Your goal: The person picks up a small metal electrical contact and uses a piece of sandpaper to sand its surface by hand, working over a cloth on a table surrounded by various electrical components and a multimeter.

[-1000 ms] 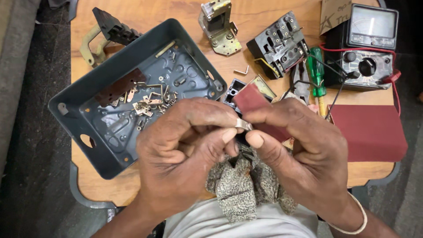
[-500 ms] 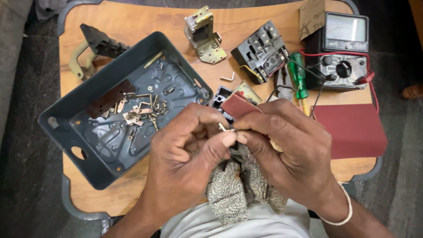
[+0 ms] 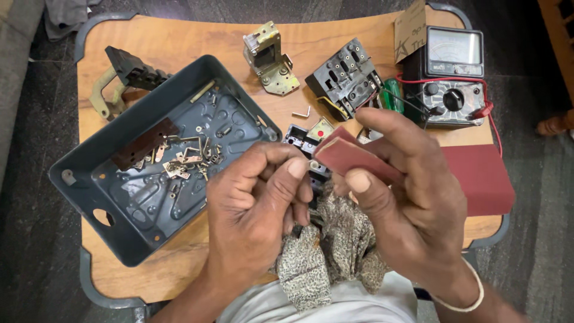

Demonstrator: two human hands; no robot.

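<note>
The left hand (image 3: 257, 209) pinches a small brass part (image 3: 314, 164) between thumb and fingers. The right hand (image 3: 406, 203), at three o'clock from it, grips a folded red sandpaper (image 3: 353, 157) touching that part. A speckled rag (image 3: 326, 251) lies at six o'clock, a grey tray (image 3: 78, 161) at nine.

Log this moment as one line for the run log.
left hand: pinches small metal part | right hand: holds red sandpaper against it | cloth underneath
</note>
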